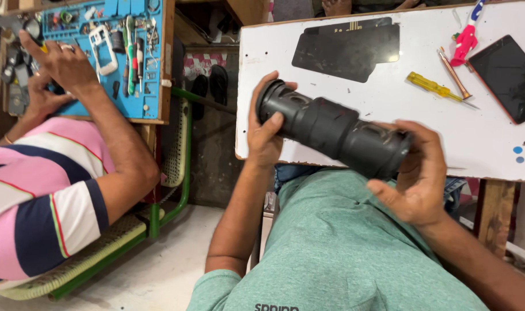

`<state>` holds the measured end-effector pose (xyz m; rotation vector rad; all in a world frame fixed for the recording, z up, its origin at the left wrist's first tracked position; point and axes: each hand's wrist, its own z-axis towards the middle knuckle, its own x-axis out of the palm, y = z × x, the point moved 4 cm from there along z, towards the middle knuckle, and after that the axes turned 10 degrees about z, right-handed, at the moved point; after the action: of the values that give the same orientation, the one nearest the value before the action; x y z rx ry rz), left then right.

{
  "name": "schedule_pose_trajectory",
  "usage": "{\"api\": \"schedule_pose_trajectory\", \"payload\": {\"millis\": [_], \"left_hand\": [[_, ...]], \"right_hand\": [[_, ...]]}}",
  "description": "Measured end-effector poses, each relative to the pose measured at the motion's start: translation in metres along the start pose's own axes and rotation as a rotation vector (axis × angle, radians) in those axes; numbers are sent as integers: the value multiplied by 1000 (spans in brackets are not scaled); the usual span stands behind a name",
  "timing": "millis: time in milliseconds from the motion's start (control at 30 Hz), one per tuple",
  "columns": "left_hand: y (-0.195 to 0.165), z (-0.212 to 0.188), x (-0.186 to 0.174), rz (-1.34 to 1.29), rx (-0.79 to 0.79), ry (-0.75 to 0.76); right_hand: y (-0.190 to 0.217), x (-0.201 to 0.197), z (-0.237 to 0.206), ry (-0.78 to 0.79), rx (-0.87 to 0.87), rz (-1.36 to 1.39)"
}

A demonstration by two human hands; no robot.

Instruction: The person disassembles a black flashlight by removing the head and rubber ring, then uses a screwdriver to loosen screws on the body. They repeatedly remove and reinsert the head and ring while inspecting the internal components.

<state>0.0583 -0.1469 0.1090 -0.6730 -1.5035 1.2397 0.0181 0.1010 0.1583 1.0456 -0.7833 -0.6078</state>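
Observation:
A black cylindrical speaker (333, 134) lies across my two hands, tilted down to the right, just over the near edge of the white table (493, 144). My left hand (266, 129) wraps around its left end, thumb on the rim. Cupping the right end from below is my right hand (418, 178), fingers curled over the end cap.
On the white table lie a black flat panel (346, 49), a yellow screwdriver (438, 89), a copper-coloured tool (453, 74), a pink tool (465, 39) and a dark phone (510, 78). At the left a person in a striped shirt (38, 196) works over a blue tool mat (127, 57).

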Motion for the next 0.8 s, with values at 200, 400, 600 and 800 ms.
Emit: {"api": "schedule_pose_trajectory", "payload": {"millis": [200, 400, 600, 800], "left_hand": [[28, -30, 23, 227, 32, 174], [1, -6, -51, -19, 246, -17], [-41, 5, -73, -57, 447, -126], [10, 2, 24, 303, 298, 272]], "right_hand": [[-14, -45, -8, -245, -45, 61], [-8, -99, -22, -303, -110, 7], [32, -77, 11, -17, -303, -465], [13, -35, 2, -67, -141, -207]]}}
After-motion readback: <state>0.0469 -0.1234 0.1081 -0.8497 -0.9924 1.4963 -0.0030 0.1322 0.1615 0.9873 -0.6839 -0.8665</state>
